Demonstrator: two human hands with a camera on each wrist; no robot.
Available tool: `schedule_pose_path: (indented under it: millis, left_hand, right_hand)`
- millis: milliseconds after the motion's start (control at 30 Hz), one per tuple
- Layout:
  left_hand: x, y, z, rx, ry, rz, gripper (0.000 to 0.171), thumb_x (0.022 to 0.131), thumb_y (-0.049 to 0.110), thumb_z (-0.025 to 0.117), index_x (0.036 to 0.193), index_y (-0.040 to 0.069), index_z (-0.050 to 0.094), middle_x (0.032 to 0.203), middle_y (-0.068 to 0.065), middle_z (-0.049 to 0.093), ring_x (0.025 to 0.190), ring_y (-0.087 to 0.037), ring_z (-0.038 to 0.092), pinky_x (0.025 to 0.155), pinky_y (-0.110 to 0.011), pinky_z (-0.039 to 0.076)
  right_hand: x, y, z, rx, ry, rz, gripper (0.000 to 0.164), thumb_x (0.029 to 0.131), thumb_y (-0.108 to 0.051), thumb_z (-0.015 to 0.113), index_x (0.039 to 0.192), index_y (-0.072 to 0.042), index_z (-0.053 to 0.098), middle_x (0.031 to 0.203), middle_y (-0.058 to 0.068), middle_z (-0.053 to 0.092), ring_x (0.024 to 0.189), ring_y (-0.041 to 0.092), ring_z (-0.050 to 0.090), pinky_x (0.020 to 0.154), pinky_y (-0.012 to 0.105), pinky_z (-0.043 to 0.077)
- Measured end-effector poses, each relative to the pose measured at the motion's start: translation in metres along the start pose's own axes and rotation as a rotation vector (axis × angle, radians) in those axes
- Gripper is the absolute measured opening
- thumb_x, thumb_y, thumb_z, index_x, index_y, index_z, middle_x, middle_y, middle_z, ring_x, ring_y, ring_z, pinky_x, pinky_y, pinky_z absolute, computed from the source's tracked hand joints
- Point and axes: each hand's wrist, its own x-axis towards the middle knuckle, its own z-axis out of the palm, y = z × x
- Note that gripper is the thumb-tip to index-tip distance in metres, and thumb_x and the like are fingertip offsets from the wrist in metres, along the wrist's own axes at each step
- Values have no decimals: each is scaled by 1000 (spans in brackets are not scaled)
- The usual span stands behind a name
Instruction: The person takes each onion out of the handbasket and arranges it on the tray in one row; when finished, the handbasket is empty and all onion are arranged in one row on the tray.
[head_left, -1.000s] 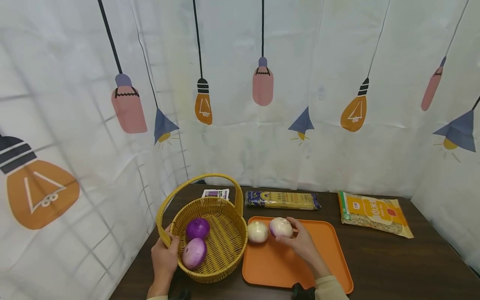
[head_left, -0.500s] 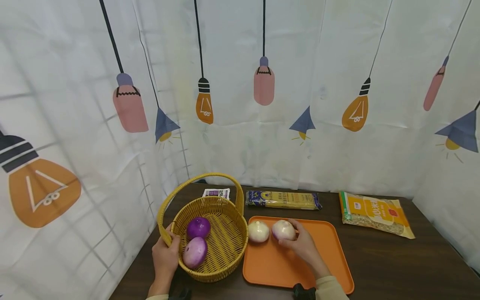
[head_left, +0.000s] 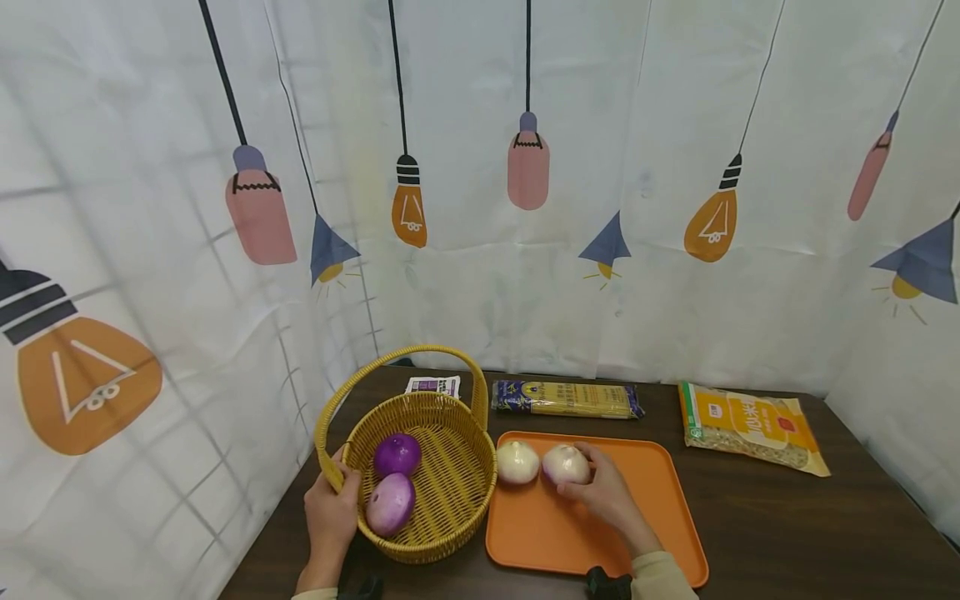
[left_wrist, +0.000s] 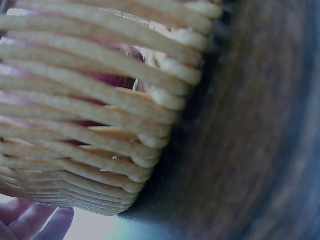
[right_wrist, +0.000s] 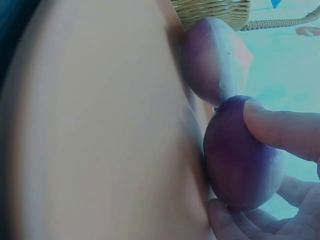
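My left hand [head_left: 331,510] grips the yellow woven basket [head_left: 468,521] at its left side, where the arched handle meets the rim. Inside lie a dark purple onion [head_left: 397,455] and a paler purple onion [head_left: 391,505], side by side. My right hand [head_left: 609,493] holds an onion [head_left: 566,464], pale on top with purple sides, on the orange tray [head_left: 555,533]. Thumb and fingers lie on opposite sides of it in the right wrist view. Another pale-topped onion [head_left: 517,462] rests just left of it, near the basket.
Behind the tray lies a long pack of noodles [head_left: 567,400]. A small white and purple packet [head_left: 433,386] sits behind the basket. To the right is a yellow bag of grain [head_left: 752,427] on the dark table [head_left: 817,533]. A printed curtain [head_left: 465,300] hangs along the back and sides.
My right hand has moved slightly right and down with its onion, which now sits lower on the tray. The left hand keeps its grip on the basket.
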Motion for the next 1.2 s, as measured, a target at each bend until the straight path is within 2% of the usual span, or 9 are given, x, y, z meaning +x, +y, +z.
schedule_pose_path:
  millis: [133, 367, 567, 800, 1133, 1200]
  left_hand:
    - [0, 0, 0, -6, -2, -6, 36, 89, 8, 61, 125, 7, 67, 116, -14, 69, 92, 11, 52, 77, -6, 35]
    - [0, 1, 0, 1, 0, -4, 36, 89, 8, 61, 125, 8, 67, 102, -14, 71, 87, -8, 58, 73, -7, 35]
    - [1, 3, 0, 2, -3, 1, 35, 89, 8, 61, 123, 6, 68, 84, -11, 67, 80, -14, 54, 69, -10, 35]
    - [1, 2, 0, -2, 0, -4, 34, 89, 8, 61, 122, 6, 68, 94, -13, 70, 80, -15, 54, 69, -10, 35]
    - [1, 1, 0, 9, -10, -9, 36, 90, 9, 61, 125, 7, 67, 82, -12, 66, 79, -16, 54, 67, -12, 35]
    - [1, 1, -1, 8, -11, -13, 36, 90, 10, 60, 125, 8, 67, 85, -13, 69, 80, -14, 56, 67, -10, 35]
  right_hand:
    - [0, -1, -1, -5, 6, 3, 76, 73, -10, 85, 137, 5, 48, 128, 28, 50, 106, 37, 58, 81, 46, 51]
    - [0, 0, 1, -13, 5, -20, 75, 72, -8, 85, 136, 5, 48, 130, 28, 52, 108, 38, 59, 83, 47, 51]
    - [1, 1, 3, -10, 6, -18, 75, 72, -8, 84, 137, 4, 48, 132, 28, 52, 108, 37, 59, 82, 46, 51]
    - [2, 3, 4, -15, 8, -23, 79, 72, -9, 84, 139, 5, 45, 132, 28, 52, 110, 38, 58, 84, 48, 50]
    - [1, 2, 3, -22, -10, -8, 85, 72, -12, 86, 142, 5, 41, 134, 26, 50, 113, 39, 56, 87, 50, 49]
    - [1, 2, 3, -19, -11, -5, 85, 72, -12, 86, 141, 6, 41, 134, 26, 50, 112, 39, 57, 86, 50, 49]
